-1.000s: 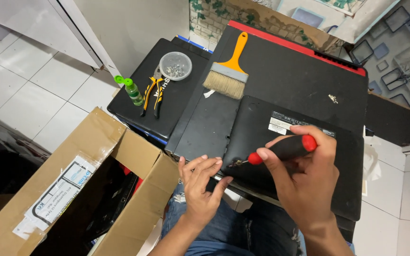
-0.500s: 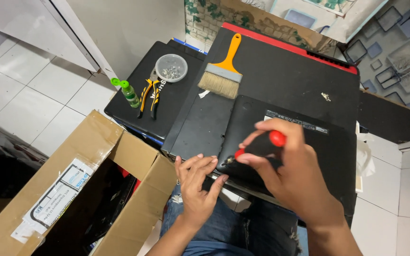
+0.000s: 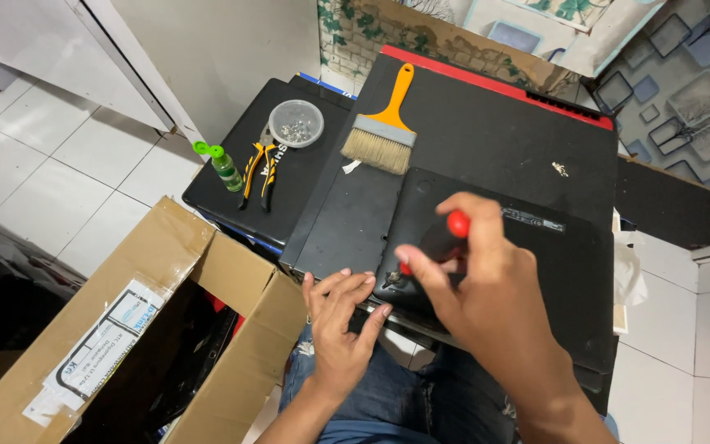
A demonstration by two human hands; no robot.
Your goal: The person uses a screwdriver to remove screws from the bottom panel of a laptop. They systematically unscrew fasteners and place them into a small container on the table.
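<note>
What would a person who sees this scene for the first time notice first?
The right hand holds a red-handled screwdriver upright on the near corner of a black laptop, with the left hand steadying its edge. Behind lies an orange-handled brush, and at the left an open cardboard box.

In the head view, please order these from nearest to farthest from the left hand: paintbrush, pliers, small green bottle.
From the left hand:
1. Pliers, up-left, on the small black laptop.
2. Small green bottle, just left of the pliers.
3. Paintbrush, farther up, on the big laptop.

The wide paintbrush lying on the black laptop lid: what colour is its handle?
Orange, on the wide flat paintbrush with pale bristles; the head view shows it clearly.
</note>
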